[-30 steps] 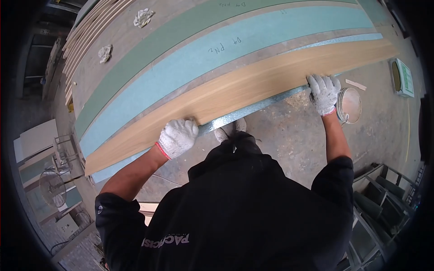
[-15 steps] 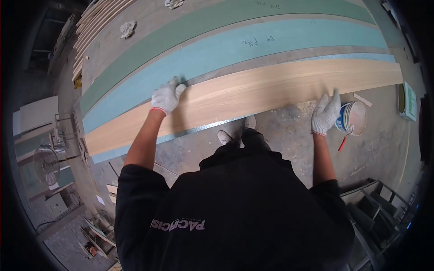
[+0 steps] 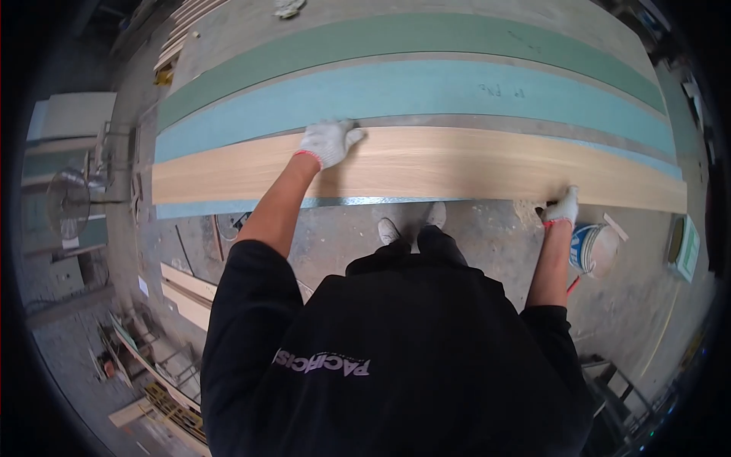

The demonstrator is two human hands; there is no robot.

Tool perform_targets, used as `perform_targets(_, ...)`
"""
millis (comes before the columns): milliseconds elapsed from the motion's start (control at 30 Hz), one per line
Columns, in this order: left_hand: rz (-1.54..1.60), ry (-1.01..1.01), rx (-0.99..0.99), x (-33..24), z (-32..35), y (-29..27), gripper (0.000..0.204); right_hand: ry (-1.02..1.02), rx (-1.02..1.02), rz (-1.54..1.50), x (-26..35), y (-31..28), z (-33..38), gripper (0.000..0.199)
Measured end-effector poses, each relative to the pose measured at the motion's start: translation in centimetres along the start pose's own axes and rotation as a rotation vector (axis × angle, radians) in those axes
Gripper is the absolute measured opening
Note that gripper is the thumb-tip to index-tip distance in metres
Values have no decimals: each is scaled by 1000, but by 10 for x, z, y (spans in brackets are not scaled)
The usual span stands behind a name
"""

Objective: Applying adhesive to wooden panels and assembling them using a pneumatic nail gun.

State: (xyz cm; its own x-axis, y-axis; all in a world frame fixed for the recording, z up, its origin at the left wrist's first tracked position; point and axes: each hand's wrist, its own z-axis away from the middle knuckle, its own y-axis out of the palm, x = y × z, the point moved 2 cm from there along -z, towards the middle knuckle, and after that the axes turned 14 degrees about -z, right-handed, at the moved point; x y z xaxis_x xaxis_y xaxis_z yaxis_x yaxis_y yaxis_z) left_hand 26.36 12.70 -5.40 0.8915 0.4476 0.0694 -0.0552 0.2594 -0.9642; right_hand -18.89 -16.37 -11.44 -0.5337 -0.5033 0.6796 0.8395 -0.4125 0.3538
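A long pale wood-grain strip lies across the table over a glossy light-blue strip. The two do not line up: blue shows along the near edge at left and the far edge at right. Both my hands wear white knit gloves. My left hand is closed over the wood-grain strip's far edge, left of the middle, its fingertips blurred. At the near edge on the right, my right hand grips the same strip, thumb on top and the other fingers mostly hidden.
Beyond lie another light-blue strip and a green strip. A bucket stands on the floor below my right hand, with a green-and-white box farther right. A fan stands at the left.
My right hand has gone from open beside the near edge to closed on it. The view has turned and shifted, so the wood-grain strip appears more level.
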Motion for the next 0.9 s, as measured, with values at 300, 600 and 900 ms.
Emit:
perform_targets(300, -4, -27, 86, 12, 12, -21, 56, 136, -88, 115, -6, 0, -32, 55)
perform_targets(600, 43, -102, -114, 8, 32, 10, 50, 146, -103, 268, 4, -17, -19, 72)
perform_targets(900, 343, -412, -555, 59, 190, 4, 57, -1119, 329, 997, -39, 103, 20, 60)
